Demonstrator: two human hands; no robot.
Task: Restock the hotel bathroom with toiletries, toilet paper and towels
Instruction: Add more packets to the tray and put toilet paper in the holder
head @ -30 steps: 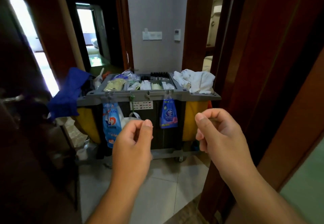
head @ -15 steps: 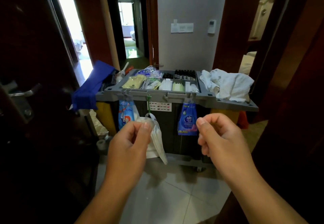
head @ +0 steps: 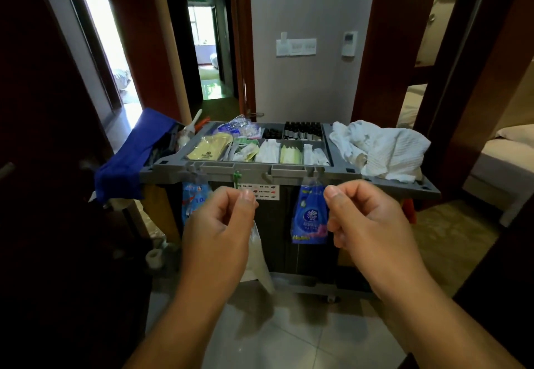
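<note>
A grey housekeeping cart (head: 260, 170) stands just ahead in the doorway. Its top tray holds sachets and wrapped toiletries (head: 271, 152), a yellow packet (head: 211, 149) and rows of small dark bottles (head: 302, 131). Crumpled white towels (head: 381, 146) lie on its right end. Two blue packets (head: 309, 218) hang from the front rim, and a white plastic bag (head: 257, 256) hangs between them. My left hand (head: 219, 230) is curled in front of that bag, thumb against fingertips. My right hand (head: 367, 224) is curled the same way beside the right blue packet, with nothing visible in it.
A blue cloth (head: 130, 160) drapes over the cart's left end. A dark wooden door (head: 43, 137) stands close on the left and a door frame (head: 474, 79) on the right. A bed (head: 502, 160) shows beyond. A white roll (head: 154, 256) sits on the tiled floor.
The cart has come closer and more centred in view, and more of the hanging white bag shows. Both hands keep the same curled pose and have risen slightly.
</note>
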